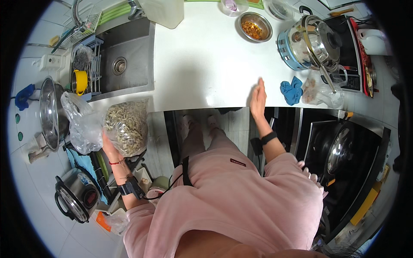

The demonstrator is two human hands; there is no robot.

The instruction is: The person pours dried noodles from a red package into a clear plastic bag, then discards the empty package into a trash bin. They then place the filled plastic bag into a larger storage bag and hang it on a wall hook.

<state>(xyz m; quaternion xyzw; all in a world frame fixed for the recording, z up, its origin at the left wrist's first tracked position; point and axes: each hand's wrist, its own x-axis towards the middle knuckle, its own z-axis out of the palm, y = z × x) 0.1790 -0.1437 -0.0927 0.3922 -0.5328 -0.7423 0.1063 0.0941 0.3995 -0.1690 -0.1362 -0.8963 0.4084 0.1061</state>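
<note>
My left hand (110,146) is at the left, behind a clear plastic bag of dried, pale green-brown plant pieces (127,124). It touches the bag's lower left side; its fingers are mostly hidden, so whether they grip is unclear. Left of it sits a crumpled clear plastic bag (82,125). My right hand (258,98) lies edge-on at the front edge of the white countertop (209,71), fingers extended and close together, with nothing visible in it. A crumpled blue cloth (291,91) is to its right. Farther back stands a metal bowl of orange-brown food (255,27).
A steel sink (129,58) with a dish rack is at the left back. A lidded glass pot (309,43) on a blue base stands at the right back, near a clear bag (324,92). A steel basin (51,113) and an electric cooker (77,195) are at the left.
</note>
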